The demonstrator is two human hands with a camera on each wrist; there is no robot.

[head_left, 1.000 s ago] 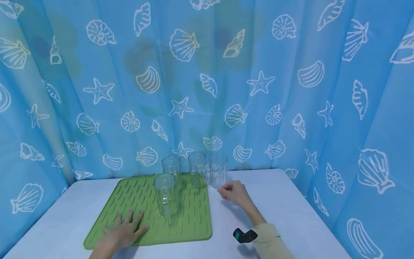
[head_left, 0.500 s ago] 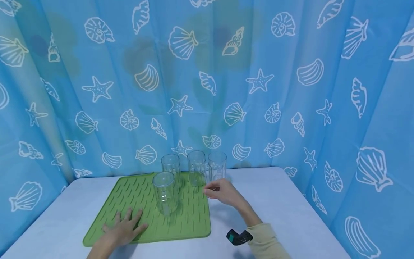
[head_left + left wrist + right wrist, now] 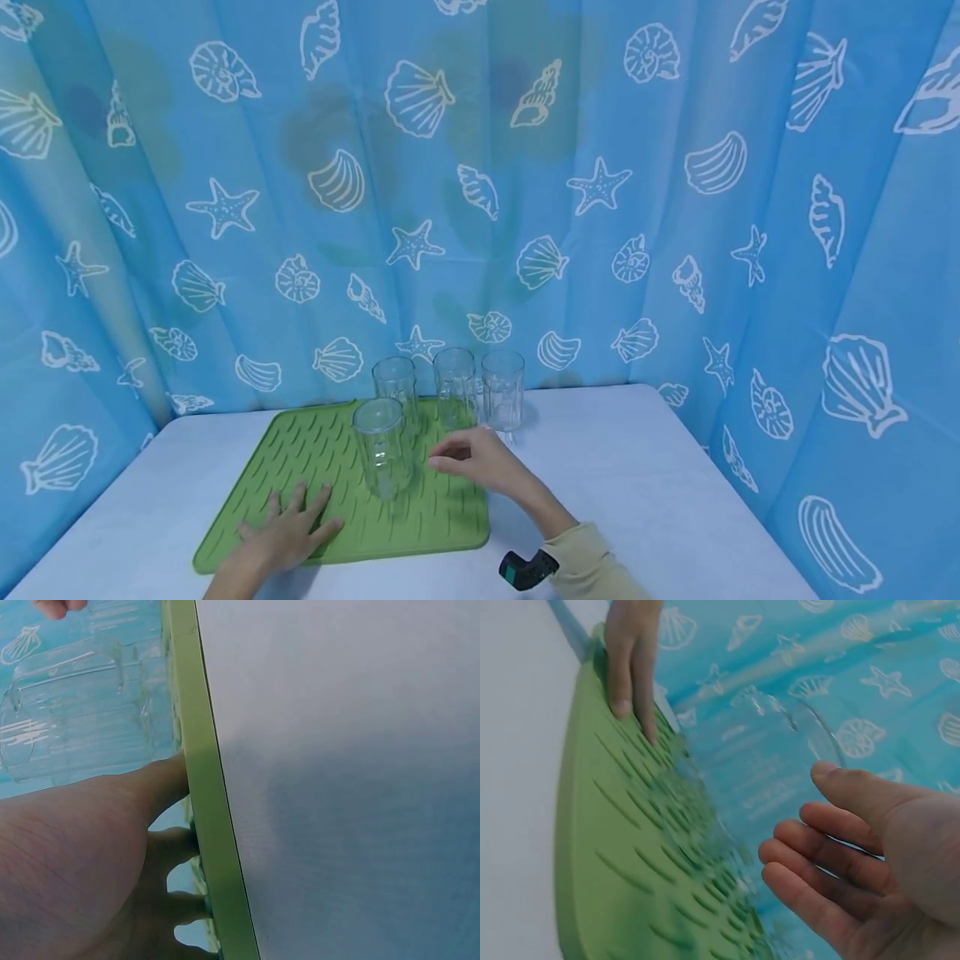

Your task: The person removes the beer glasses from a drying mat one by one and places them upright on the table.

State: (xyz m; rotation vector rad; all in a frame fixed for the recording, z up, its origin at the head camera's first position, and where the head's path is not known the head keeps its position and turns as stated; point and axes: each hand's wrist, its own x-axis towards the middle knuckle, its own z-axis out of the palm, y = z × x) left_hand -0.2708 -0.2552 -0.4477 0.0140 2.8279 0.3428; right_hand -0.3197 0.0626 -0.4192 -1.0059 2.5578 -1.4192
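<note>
My left hand (image 3: 281, 533) rests with spread fingers on the front left part of a green ridged mat (image 3: 315, 433). Over the mat's right side hovers my right hand (image 3: 480, 458), its fingers loosely bent and holding nothing. Just left of those fingertips stands a clear glass mug (image 3: 382, 450), upright on the mat. The right wrist view shows this mug (image 3: 757, 757) beyond the thumb and fingers, with a gap between. Two similar mugs stand at the back of the mat, a left one (image 3: 394, 382) and a middle one (image 3: 454, 387). A further mug (image 3: 502, 396) stands off the mat's right edge.
A white-covered table (image 3: 600, 475) carries the mat and extends to its right. Behind and around it hangs a blue curtain (image 3: 480, 250) with white shell and starfish prints. A black device (image 3: 527, 571) is worn near the right sleeve (image 3: 592, 562).
My right hand has moved left and slightly nearer, from beside the rightmost mug to over the mat near the front mug. My left hand keeps its place, and the mugs stand where they were.
</note>
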